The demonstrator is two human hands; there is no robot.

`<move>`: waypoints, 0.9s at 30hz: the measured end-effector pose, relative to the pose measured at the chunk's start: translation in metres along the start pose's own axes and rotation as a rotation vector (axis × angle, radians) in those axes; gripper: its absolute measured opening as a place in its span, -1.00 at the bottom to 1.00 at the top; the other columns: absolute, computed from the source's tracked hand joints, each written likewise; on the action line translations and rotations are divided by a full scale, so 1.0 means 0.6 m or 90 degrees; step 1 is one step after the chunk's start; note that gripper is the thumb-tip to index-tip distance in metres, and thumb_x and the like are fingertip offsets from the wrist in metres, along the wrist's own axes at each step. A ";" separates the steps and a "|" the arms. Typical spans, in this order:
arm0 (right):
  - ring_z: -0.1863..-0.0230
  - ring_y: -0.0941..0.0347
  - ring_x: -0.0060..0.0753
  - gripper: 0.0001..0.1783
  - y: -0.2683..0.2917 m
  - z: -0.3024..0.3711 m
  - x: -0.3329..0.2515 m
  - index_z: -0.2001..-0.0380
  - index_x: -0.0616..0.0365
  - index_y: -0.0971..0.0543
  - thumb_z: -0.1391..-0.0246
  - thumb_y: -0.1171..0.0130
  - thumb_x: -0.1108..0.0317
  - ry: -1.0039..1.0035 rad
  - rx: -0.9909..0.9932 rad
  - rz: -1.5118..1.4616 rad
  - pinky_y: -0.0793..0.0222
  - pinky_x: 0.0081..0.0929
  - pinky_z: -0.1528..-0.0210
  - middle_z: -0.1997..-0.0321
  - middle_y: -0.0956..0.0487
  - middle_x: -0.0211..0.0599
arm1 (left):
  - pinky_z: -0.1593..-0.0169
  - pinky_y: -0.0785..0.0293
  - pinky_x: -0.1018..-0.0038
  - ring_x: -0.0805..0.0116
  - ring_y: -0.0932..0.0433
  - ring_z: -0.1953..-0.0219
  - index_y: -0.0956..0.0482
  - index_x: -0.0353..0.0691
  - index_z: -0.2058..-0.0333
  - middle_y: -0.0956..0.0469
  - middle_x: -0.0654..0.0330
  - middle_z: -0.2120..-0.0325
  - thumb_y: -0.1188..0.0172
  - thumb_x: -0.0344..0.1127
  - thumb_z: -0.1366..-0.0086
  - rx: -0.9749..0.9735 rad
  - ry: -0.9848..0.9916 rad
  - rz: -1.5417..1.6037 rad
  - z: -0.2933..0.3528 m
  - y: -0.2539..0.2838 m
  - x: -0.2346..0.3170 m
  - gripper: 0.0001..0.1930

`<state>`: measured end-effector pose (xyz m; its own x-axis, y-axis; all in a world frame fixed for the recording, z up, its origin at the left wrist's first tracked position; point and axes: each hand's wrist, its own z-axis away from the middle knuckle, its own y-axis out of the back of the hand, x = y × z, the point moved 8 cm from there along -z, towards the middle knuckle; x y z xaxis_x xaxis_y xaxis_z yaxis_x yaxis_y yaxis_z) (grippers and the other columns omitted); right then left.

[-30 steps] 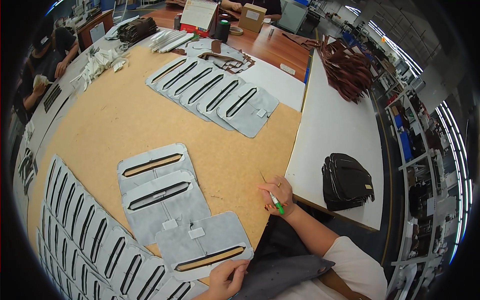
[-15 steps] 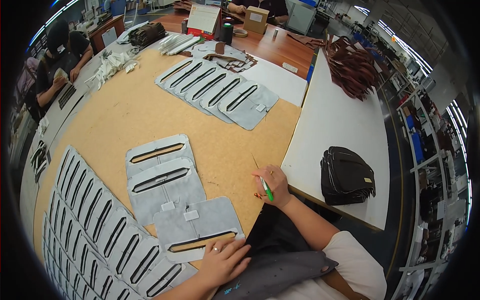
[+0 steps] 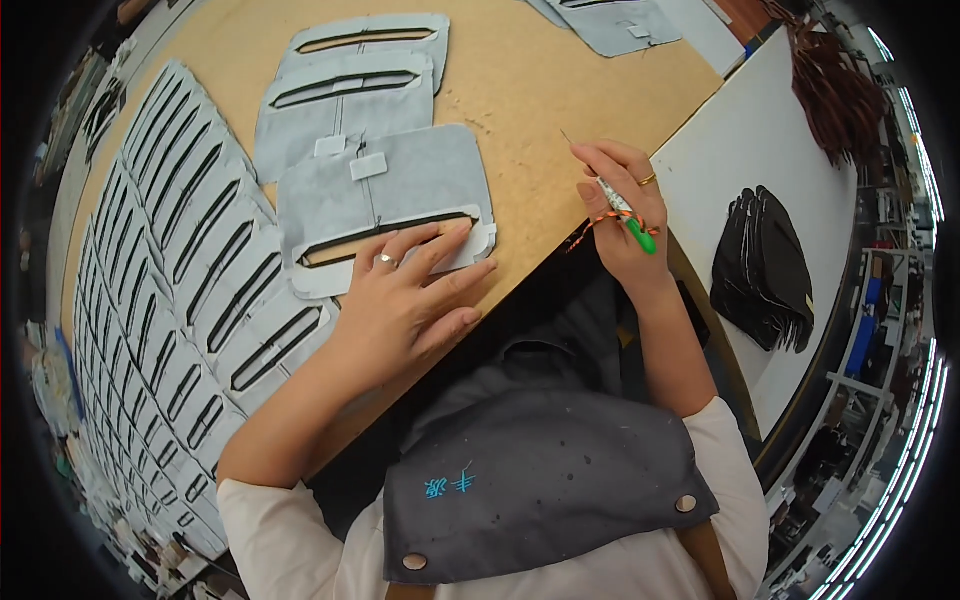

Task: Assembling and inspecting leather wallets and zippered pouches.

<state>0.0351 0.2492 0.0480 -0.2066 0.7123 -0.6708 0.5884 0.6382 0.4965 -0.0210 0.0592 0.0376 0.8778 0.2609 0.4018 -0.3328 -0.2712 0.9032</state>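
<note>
Spread on the near edge of a grey fabric panel (image 3: pixel 420 175), my left hand (image 3: pixel 405 285) lies flat, its fingers across the panel's long black-edged slot. A small white tab (image 3: pixel 369 166) sits on this panel above the slot, beside dark thread. To the right, raised near the board's edge, my right hand (image 3: pixel 630 215) is closed around an awl-like pointed tool (image 3: pixel 640 237). Its handle is white and green, an orange-and-black cord hangs from it, and its thin tip points up and left, apart from the panel.
Two similar panels (image 3: pixel 350 85) overlap just beyond. Rows of overlapping slotted panels (image 3: pixel 215 250) cover the left side of the tan board (image 3: pixel 540 100). On the white table (image 3: pixel 690 165) at right lie a stack of black pieces (image 3: pixel 765 270) and a bundle of brown strips (image 3: pixel 835 90).
The view has tipped down toward my lap. My left hand still rests on the same panel, and my right hand still holds the pointed tool, now turned more upright.
</note>
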 end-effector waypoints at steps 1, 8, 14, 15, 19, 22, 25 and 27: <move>0.30 -0.45 -0.40 -0.72 -0.001 0.004 -0.005 0.09 0.18 -0.55 -0.09 -0.17 0.46 0.008 0.000 0.000 -0.38 -0.54 0.32 0.17 -0.49 -0.22 | -0.09 -0.18 0.25 0.19 -0.32 -0.09 -0.52 -0.01 0.01 -0.41 0.23 -0.06 -0.19 -0.19 -0.14 -0.017 -0.013 0.044 0.000 -0.001 0.003 -0.60; 0.29 -0.51 -0.47 -0.78 -0.060 0.018 -0.016 0.17 0.27 -0.56 -0.15 -0.13 0.40 -0.112 -0.104 -0.223 -0.40 -0.60 0.27 0.33 -0.55 -0.25 | 0.03 -0.27 0.30 0.20 -0.43 0.10 -0.53 -0.17 0.27 -0.48 0.22 0.17 -0.20 -0.40 -0.15 0.017 0.002 0.195 -0.005 0.000 -0.012 -0.85; 0.33 -0.52 -0.57 -0.85 -0.114 0.034 0.006 0.30 0.27 -0.52 -0.19 -0.07 0.38 -0.257 -0.209 -0.362 -0.42 -0.61 0.25 0.36 -0.57 -0.32 | 0.03 -0.28 0.33 0.25 -0.42 0.07 -0.51 -0.18 0.21 -0.48 0.25 0.19 -0.19 -0.45 -0.08 0.123 0.029 0.039 -0.019 -0.001 -0.034 -0.75; 0.33 -0.52 -0.57 -0.85 -0.113 0.036 0.005 0.30 0.27 -0.52 -0.19 -0.07 0.38 -0.257 -0.212 -0.360 -0.42 -0.61 0.25 0.36 -0.57 -0.32 | 0.03 -0.28 0.33 0.25 -0.42 0.07 -0.51 -0.18 0.21 -0.48 0.25 0.19 -0.19 -0.45 -0.08 0.125 0.030 0.041 -0.019 -0.006 -0.035 -0.75; 0.34 -0.52 -0.49 -0.88 -0.106 0.039 -0.001 0.28 0.24 -0.52 -0.14 -0.11 0.43 -0.197 -0.210 -0.290 -0.42 -0.59 0.30 0.34 -0.57 -0.25 | -0.05 -0.25 0.31 0.25 -0.40 0.00 -0.52 -0.20 0.16 -0.47 0.24 0.09 -0.20 -0.46 -0.05 0.122 0.017 0.082 -0.015 -0.013 -0.033 -0.69; 0.35 -0.53 -0.40 -0.86 -0.100 0.034 -0.016 0.27 0.22 -0.52 -0.08 -0.17 0.47 -0.101 -0.214 -0.232 -0.42 -0.57 0.32 0.31 -0.57 -0.20 | -0.04 -0.26 0.31 0.23 -0.41 -0.02 -0.52 -0.20 0.15 -0.47 0.25 0.06 -0.22 -0.48 -0.03 0.102 0.013 0.101 -0.021 -0.013 -0.032 -0.66; 0.36 -0.53 -0.32 -0.82 -0.094 0.028 -0.039 0.28 0.20 -0.52 0.01 -0.23 0.51 -0.007 -0.224 -0.189 -0.43 -0.54 0.33 0.26 -0.57 -0.18 | -0.02 -0.27 0.31 0.21 -0.42 -0.02 -0.53 -0.19 0.14 -0.48 0.25 0.05 -0.24 -0.51 0.00 0.094 0.012 0.112 -0.023 -0.011 -0.033 -0.63; 0.37 -0.52 -0.29 -0.80 -0.092 0.029 -0.051 0.29 0.20 -0.52 0.04 -0.25 0.52 0.050 -0.234 -0.161 -0.44 -0.52 0.34 0.23 -0.56 -0.19 | -0.03 -0.26 0.30 0.21 -0.41 -0.02 -0.53 -0.19 0.14 -0.48 0.25 0.05 -0.24 -0.51 0.00 0.091 0.015 0.113 -0.022 -0.012 -0.035 -0.62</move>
<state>0.0226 0.1872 0.0319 -0.3759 0.5310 -0.7594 0.1984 0.8466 0.4938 -0.0419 0.0681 0.0246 0.8013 0.2188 0.5569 -0.4271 -0.4428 0.7884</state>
